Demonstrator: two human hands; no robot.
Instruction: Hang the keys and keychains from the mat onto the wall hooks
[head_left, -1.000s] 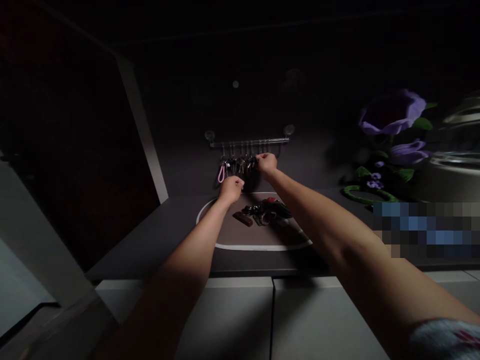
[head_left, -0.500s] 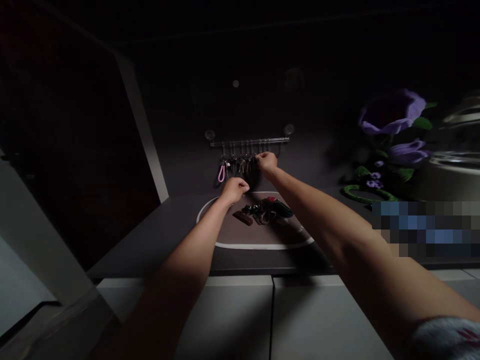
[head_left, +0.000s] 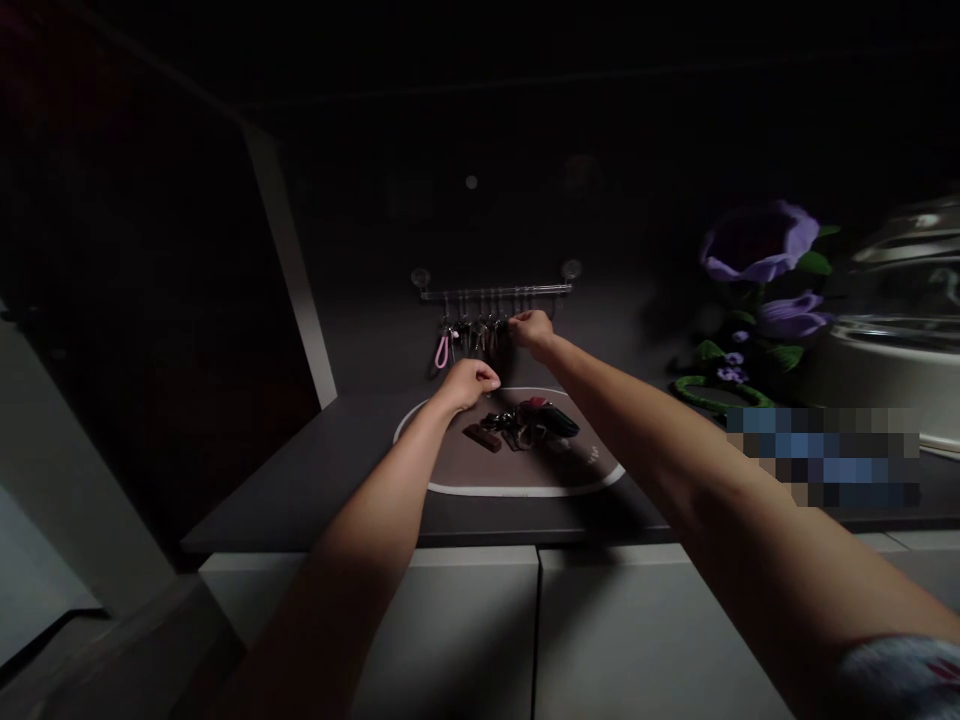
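Note:
A clear rail on the dark wall carries several hooks with keys hanging from them. At its left end hangs a pink strap loop. My right hand is at the right side of the hanging row, its fingers pinched on dark keys there; the fingertips are partly lost in shadow. Lower and to the left, my left hand is closed in a pinch above the brown mat; whatever is between its fingers, if anything, does not show. A pile of keys and fobs lies on the mat.
A dark brown bar-shaped piece lies left of the pile. The mat rests on a dark counter above white cabinet fronts. Purple flowers and a white appliance with a glassy top stand at the right.
The view has shifted slightly. Both hands keep nearly the same place and pose, the right one at the hanging keys and the left one over the mat.

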